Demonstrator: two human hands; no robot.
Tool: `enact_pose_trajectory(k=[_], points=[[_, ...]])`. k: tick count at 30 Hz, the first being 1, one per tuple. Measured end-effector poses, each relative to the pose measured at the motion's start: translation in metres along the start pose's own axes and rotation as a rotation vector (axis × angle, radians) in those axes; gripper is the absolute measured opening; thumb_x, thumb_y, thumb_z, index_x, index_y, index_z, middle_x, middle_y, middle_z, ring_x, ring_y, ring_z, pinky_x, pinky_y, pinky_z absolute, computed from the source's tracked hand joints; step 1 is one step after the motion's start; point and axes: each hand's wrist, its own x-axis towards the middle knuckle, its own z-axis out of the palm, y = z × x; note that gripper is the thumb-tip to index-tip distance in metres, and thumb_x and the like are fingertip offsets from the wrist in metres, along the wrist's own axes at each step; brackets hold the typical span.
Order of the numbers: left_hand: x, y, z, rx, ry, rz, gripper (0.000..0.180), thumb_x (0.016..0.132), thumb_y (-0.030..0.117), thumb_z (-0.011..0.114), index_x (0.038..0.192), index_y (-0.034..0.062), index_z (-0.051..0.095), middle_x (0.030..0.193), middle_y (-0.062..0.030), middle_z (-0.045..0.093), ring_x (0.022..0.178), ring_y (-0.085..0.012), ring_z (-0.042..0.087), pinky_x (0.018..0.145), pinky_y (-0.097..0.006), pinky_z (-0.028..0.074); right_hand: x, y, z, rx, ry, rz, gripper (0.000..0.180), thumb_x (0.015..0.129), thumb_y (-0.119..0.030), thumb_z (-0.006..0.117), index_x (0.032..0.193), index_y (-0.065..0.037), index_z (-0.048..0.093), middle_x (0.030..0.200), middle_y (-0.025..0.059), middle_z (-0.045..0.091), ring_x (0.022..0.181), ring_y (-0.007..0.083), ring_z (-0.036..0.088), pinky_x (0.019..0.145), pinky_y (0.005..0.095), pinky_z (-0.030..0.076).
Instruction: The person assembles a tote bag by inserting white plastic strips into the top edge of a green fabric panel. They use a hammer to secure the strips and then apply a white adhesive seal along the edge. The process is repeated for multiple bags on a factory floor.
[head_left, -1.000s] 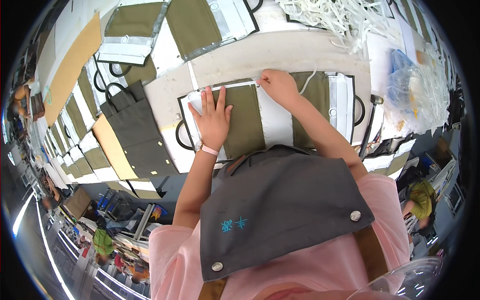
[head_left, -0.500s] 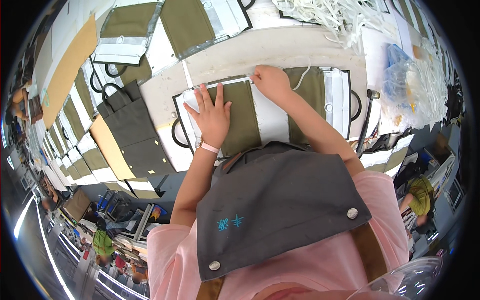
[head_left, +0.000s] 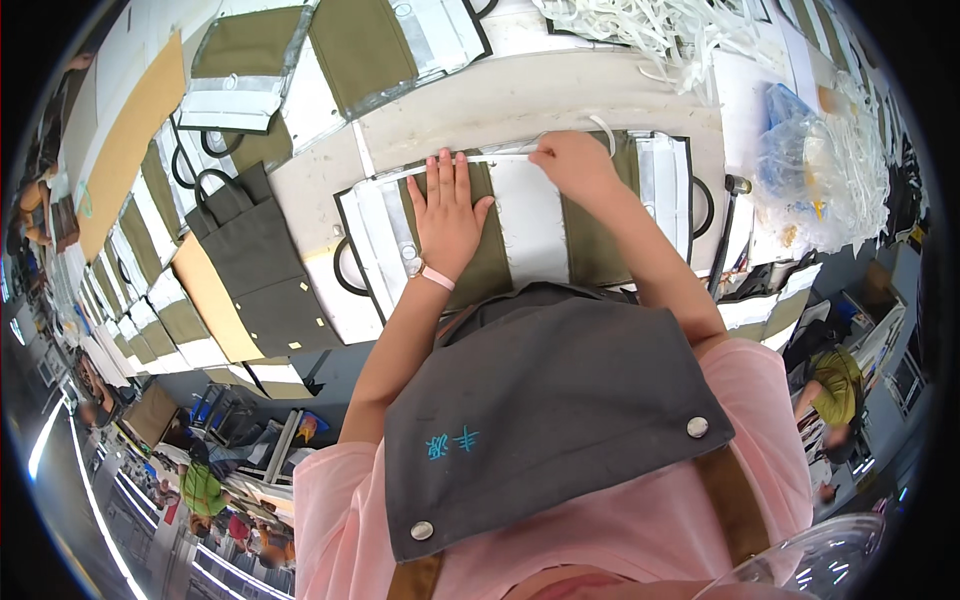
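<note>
Lying across the centre of the frame on the counter (head_left: pixel 560 98), the panel (head_left: pixel 530 225) is directly under both hands, long axis left to right, right end slightly higher. A white strip (head_left: pixel 500 158) follows its upper edge, parallel to that axis. Left hand (head_left: pixel 447 212): flat, fingers extended and slightly parted, tips at the strip's left portion, grasping nothing. Right hand (head_left: pixel 578 168): fingers curled, apparently pinching the strip right of centre; this hand is nearer the loose tail curling above it.

Olive-and-white banded panel (head_left: pixel 530 225); white strip (head_left: pixel 503 158); grey apron (head_left: pixel 560 400).
</note>
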Motion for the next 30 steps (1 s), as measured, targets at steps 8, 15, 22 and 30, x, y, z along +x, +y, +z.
enact_pose_trajectory(k=[8, 15, 22, 30], points=[[-0.006, -0.009, 0.009, -0.26, 0.21, 0.028, 0.058, 0.089, 0.024, 0.065, 0.135, -0.004, 0.043, 0.149, -0.0245, 0.035, 0.143, -0.0424, 0.026, 0.115, -0.059, 0.019, 0.009, 0.018, 0.013, -0.185, 0.052, 0.022, 0.023, 0.087, -0.029, 0.064, 0.089, -0.006, 0.068, 0.091, 0.013, 0.068, 0.086, 0.0323, 0.066, 0.077, 0.0461, 0.048], [-0.01, -0.022, -0.014, -0.091, 0.258, -0.062, 0.047, 0.085, 0.014, 0.064, 0.126, -0.0025, 0.051, 0.132, -0.0186, 0.048, 0.122, -0.0361, 0.045, 0.111, -0.056, 0.028, 0.006, -0.021, 0.024, -0.294, 0.115, -0.176, 0.029, 0.085, -0.033, 0.068, 0.09, -0.004, 0.064, 0.093, 0.0132, 0.066, 0.089, 0.0313, 0.065, 0.08, 0.0472, 0.045], [-0.018, -0.03, -0.007, -0.033, 0.193, -0.068, 0.049, 0.089, 0.02, 0.06, 0.133, 0.0004, 0.05, 0.132, -0.0164, 0.051, 0.126, -0.0334, 0.044, 0.112, -0.055, 0.026, 0.024, -0.045, 0.063, -0.12, 0.049, -0.148, 0.027, 0.085, -0.027, 0.068, 0.096, -0.002, 0.065, 0.093, 0.0169, 0.068, 0.085, 0.034, 0.067, 0.075, 0.0447, 0.052], [-0.018, -0.032, -0.005, -0.017, 0.21, -0.05, 0.048, 0.089, 0.018, 0.059, 0.132, -0.0007, 0.051, 0.131, -0.0173, 0.053, 0.126, -0.0348, 0.045, 0.111, -0.053, 0.027, 0.017, -0.074, 0.066, 0.445, -0.116, -0.247, 0.021, 0.086, -0.024, 0.063, 0.088, -0.003, 0.067, 0.083, 0.0154, 0.068, 0.082, 0.0353, 0.066, 0.071, 0.0447, 0.051]])
